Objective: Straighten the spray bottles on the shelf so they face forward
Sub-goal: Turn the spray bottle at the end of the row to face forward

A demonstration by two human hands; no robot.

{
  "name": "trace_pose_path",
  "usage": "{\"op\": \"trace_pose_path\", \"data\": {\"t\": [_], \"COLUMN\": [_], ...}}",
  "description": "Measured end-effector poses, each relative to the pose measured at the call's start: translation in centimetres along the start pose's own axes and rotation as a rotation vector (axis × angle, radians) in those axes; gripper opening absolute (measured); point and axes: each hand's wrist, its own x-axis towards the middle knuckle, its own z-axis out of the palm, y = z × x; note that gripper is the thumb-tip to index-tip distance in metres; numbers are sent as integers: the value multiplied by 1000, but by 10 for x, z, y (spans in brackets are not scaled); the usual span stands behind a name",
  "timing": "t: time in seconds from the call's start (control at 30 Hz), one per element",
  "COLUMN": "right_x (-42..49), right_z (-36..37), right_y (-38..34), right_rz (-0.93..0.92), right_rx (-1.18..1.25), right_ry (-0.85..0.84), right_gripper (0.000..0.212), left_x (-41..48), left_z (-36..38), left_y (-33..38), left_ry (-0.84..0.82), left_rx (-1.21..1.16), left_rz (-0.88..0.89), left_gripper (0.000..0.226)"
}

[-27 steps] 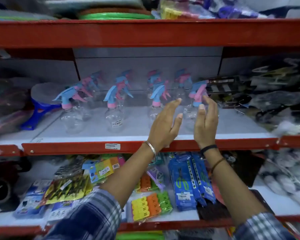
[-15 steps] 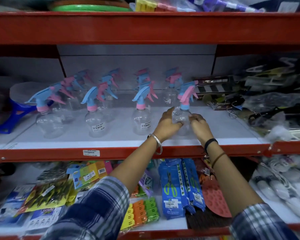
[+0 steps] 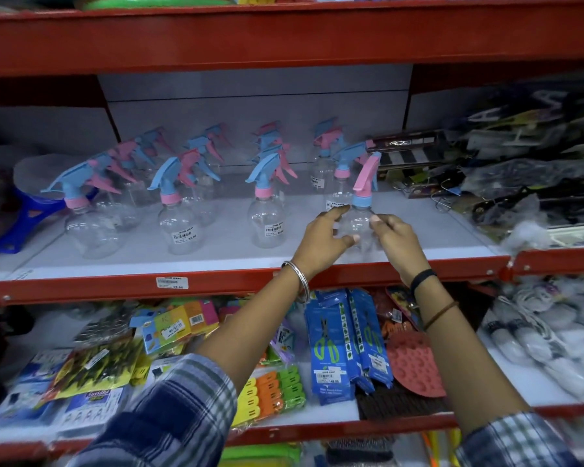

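Several clear spray bottles with pink and blue trigger heads stand in rows on the white middle shelf (image 3: pixel 216 264). The front right bottle (image 3: pixel 359 210) has a pink trigger head and a blue collar, with its nozzle pointing toward me. My left hand (image 3: pixel 322 241) and my right hand (image 3: pixel 397 241) grip its clear body from either side. Three more front bottles stand to its left: one (image 3: pixel 267 214) close by, one (image 3: pixel 179 224) in the middle, one (image 3: pixel 88 227) at the far left. Their blue nozzles point left and forward.
A blue plastic item (image 3: pixel 24 224) lies at the shelf's left end. Dark packaged goods (image 3: pixel 520 170) crowd the right end. The red upper shelf beam (image 3: pixel 284 38) hangs close above. The lower shelf holds scissor packs (image 3: pixel 344 338), clip packs and a red mat.
Both hands came down from the trigger heads onto the front right bottle's body. That bottle's pink head has turned from pointing right toward facing me.
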Motion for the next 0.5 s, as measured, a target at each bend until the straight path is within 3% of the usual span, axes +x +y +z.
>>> {"op": "trace_pose_path", "data": {"t": [0.37,0.5], "right_x": [-17,-30], "right_z": [-5,1], "right_y": [-3,-6], "right_rz": [-15,-47], "right_rx": [-114,-166], "right_ry": [-8,153], "right_gripper": [33,43], "left_x": [-15,-19], "left_z": [6,0], "left_y": [4,-1], "left_ry": [-27,58], "left_rx": [19,39], "left_rz": [-9,-34], "left_gripper": [60,53]}}
